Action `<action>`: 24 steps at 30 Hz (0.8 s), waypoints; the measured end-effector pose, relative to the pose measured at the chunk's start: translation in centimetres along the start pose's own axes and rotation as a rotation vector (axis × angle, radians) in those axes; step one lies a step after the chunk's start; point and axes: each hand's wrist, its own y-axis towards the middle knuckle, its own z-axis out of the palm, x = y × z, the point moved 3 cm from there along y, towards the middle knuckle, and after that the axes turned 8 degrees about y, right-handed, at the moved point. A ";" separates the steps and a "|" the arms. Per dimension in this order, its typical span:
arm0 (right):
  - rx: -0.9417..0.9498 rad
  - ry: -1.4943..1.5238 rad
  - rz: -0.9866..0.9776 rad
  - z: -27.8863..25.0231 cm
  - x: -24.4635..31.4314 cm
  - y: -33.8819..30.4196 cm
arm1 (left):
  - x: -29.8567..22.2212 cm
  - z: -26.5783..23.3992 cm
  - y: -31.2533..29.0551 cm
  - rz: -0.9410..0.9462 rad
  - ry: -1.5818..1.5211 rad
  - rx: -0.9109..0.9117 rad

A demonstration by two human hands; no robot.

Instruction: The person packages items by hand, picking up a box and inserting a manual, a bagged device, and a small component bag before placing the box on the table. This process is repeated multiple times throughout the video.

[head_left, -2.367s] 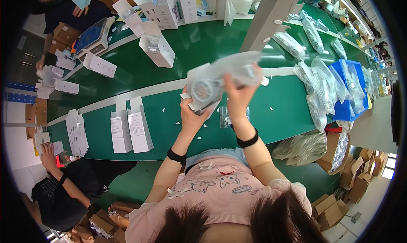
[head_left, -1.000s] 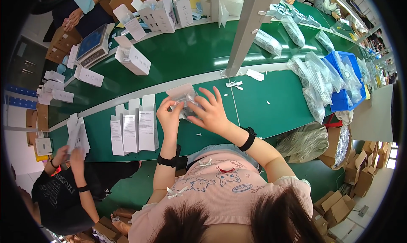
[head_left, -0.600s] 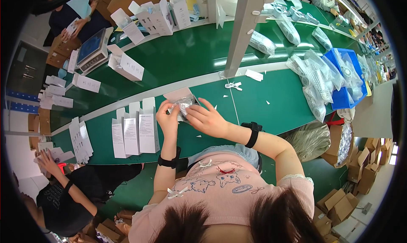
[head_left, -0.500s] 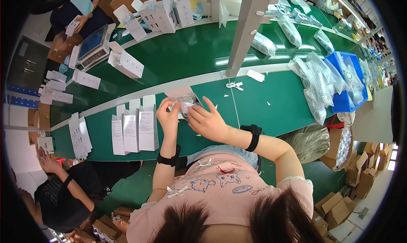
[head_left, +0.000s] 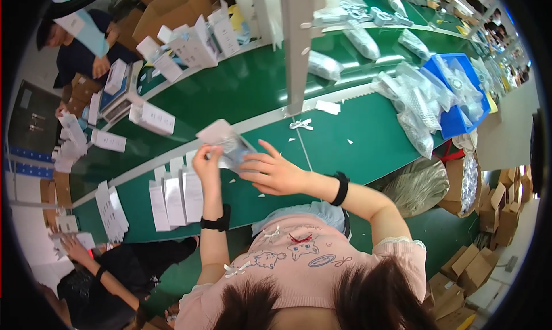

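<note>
An open carton (head_left: pixel 215 133), pale with its flap standing up, is held in the air above the green table edge. Inside or against it is something shiny and greyish in clear plastic, blurred by motion. My left hand (head_left: pixel 207 162) pinches the carton's near left side between thumb and fingers. On the right side, my right hand (head_left: pixel 275 170) has its fingers pressed against the carton and plastic, with its thumb raised away. Just left of my left hand, several tall white boxes (head_left: pixel 183 195) stand in a row with their flaps up.
A white cable (head_left: pixel 301 124), a white paper piece (head_left: pixel 328 107) and small scraps lie on the table (head_left: pixel 356 126). Bubble-wrapped packs (head_left: pixel 417 105) lie beside a blue bin (head_left: pixel 460 94) at right. A metal post (head_left: pixel 299 59) rises at the table's back. Co-workers are at the left.
The view has turned, shifting the scene leftward. The carton's flap now shows larger, and the carton is tilted between my hands. My right fingers have moved from the plastic-wrapped item to the carton's side.
</note>
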 end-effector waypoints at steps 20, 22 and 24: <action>0.214 -0.726 0.833 -8.6 -31.3 -8.2 | 3.8 1.5 16.3 0.229 0.520 -0.487; 0.391 -0.682 0.908 -8.1 -32.6 -8.5 | 4.2 0.6 16.2 0.199 0.558 -0.471; 0.357 -0.629 1.108 -8.1 -30.7 -8.2 | 4.1 -0.3 15.7 0.166 0.599 -0.468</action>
